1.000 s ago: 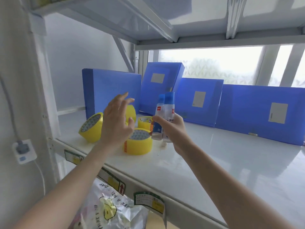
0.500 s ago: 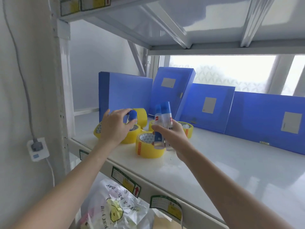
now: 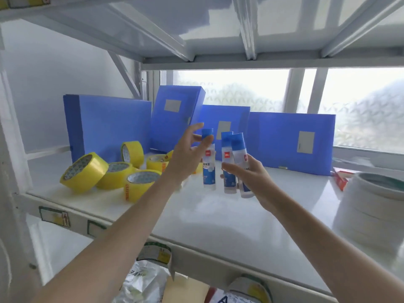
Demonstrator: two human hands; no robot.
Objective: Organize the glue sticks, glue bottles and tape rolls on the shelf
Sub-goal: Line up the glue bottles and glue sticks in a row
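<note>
Thumb and fingers of the left hand [image 3: 185,154] pinch one glue bottle [image 3: 208,162] upright above the shelf [image 3: 218,219], just beside two more gripped in the right hand [image 3: 251,173]. Gathering appears underway; next, all three need standing together, clear of the yellow tape rolls [image 3: 109,169].

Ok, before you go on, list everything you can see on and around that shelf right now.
glue bottles: three, clear with blue caps, held above the shelf, one in the left hand, two in the right
tape rolls: at least six, yellow, shelf left
file boxes: four, blue, along the back
shelf: one, white
white stack: one, right edge, kind unclear
red box: one, beside the stack
plastic bag: one, below the shelf
left hand: holds one bottle
right hand: holds two bottles
</note>
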